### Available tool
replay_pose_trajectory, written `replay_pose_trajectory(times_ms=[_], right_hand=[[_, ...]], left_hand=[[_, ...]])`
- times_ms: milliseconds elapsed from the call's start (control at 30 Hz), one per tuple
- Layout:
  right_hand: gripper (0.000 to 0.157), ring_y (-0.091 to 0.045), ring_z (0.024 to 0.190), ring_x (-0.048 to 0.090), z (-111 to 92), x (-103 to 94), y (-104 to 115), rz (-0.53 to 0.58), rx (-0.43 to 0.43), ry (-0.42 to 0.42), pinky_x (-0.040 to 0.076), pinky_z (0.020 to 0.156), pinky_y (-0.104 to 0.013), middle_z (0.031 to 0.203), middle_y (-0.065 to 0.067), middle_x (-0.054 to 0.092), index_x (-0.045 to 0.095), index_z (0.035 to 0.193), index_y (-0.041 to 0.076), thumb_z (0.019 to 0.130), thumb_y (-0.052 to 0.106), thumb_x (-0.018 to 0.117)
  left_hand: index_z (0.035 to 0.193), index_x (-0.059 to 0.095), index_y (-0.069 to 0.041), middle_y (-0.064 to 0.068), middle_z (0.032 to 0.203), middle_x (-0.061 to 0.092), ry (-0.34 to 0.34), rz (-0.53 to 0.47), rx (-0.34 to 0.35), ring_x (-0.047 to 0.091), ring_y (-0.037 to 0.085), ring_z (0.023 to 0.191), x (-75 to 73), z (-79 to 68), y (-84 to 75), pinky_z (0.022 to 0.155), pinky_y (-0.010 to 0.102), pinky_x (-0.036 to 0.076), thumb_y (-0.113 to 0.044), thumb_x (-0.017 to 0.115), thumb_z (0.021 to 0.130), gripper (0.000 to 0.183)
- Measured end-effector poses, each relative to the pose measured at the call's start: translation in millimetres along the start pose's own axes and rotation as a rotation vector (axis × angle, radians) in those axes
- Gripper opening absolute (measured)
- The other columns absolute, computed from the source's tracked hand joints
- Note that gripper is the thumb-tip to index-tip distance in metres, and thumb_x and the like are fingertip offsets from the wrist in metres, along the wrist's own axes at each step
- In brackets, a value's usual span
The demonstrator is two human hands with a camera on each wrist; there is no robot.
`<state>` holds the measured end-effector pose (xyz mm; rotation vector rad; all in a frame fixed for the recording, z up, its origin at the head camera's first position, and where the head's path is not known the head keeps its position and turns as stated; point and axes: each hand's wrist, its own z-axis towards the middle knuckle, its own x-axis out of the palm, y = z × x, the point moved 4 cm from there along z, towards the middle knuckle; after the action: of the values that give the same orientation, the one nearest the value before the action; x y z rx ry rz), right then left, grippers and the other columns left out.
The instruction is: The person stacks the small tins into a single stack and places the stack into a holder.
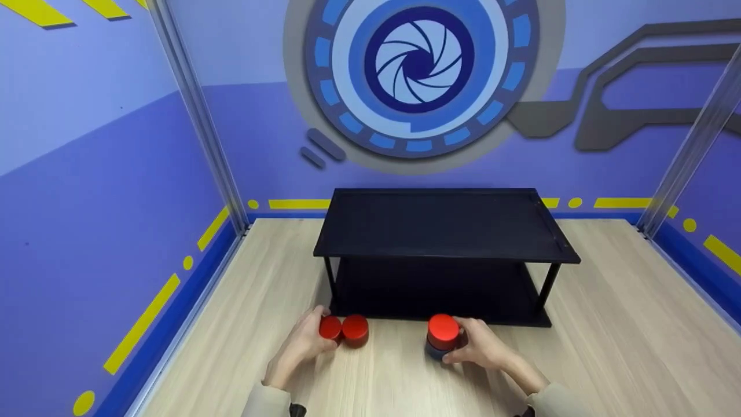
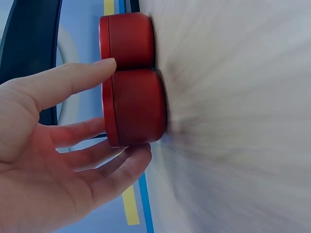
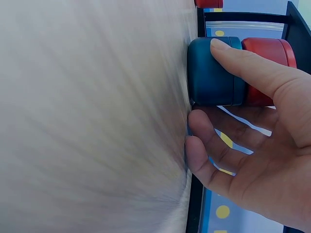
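Observation:
Two small red round tins stand side by side on the table, a left one (image 1: 330, 328) and a right one (image 1: 355, 330). My left hand (image 1: 304, 339) grips the left tin between thumb and fingers; in the left wrist view the thumb tip lies by the seam where both tins meet. Further right, a dark blue round tin (image 3: 214, 73) stands on the table with another red tin (image 1: 443, 330) stacked on its top. My right hand (image 1: 483, 344) holds this stack from the right, its thumb against the blue tin and its fingers around the far side.
A black two-tier rack (image 1: 446, 226) stands just behind the tins, its lower shelf (image 1: 434, 289) close to both hands. Its thin posts (image 1: 547, 286) hold up the upper shelf. Blue-purple panels (image 1: 92, 191) wall in the wooden table (image 1: 613, 324) at the left, back and right.

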<state>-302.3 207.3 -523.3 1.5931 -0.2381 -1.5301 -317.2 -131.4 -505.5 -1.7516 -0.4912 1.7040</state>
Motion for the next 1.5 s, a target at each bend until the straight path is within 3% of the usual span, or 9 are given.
replay_pose_trajectory(times_ms=[300,633,933,1500], right_hand=[[0.06,-0.002,0.085,0.059,0,0.0,0,-0.02,-0.008,-0.014,0.049,0.079,-0.025,0.098,-0.004,0.072,0.062,0.115,-0.001,0.066,0.023,0.087],[0.06,-0.002,0.08,0.057,1,0.6,-1,-0.01,-0.005,-0.006,0.048,0.075,-0.024,0.096,-0.004,0.072,0.062,0.115,-0.001,0.066,0.023,0.086],[0.057,-0.002,0.083,0.061,0,0.7,-3,0.01,-0.026,-0.01,0.05,0.075,-0.023,0.098,-0.004,0.072,0.063,0.113,0.002,0.066,0.023,0.087],[0.063,-0.007,0.085,0.063,0,0.3,1,-0.001,-0.013,-0.018,0.051,0.077,-0.025,0.099,-0.007,0.072,0.061,0.116,-0.004,0.066,0.024,0.087]], left_hand=[[0.116,0.054,0.001,0.015,0.104,0.062,-0.013,0.009,0.001,0.059,0.029,0.095,2.5,2.1,6.8,0.083,0.045,0.05,0.005,0.075,0.062,0.058],[0.122,0.052,0.004,0.019,0.112,0.061,-0.029,0.003,-0.034,0.06,0.033,0.103,0.6,1.9,6.5,0.089,0.049,0.049,0.003,0.076,0.066,0.061],[0.117,0.055,0.0,0.016,0.109,0.062,-0.071,0.022,0.003,0.06,0.03,0.099,-8.9,2.5,-3.6,0.085,0.046,0.05,0.0,0.078,0.067,0.054],[0.129,0.05,-0.002,0.018,0.118,0.06,-0.077,-0.013,-0.008,0.06,0.031,0.101,-18.2,4.7,-20.8,0.086,0.047,0.05,-0.004,0.076,0.072,0.063]])
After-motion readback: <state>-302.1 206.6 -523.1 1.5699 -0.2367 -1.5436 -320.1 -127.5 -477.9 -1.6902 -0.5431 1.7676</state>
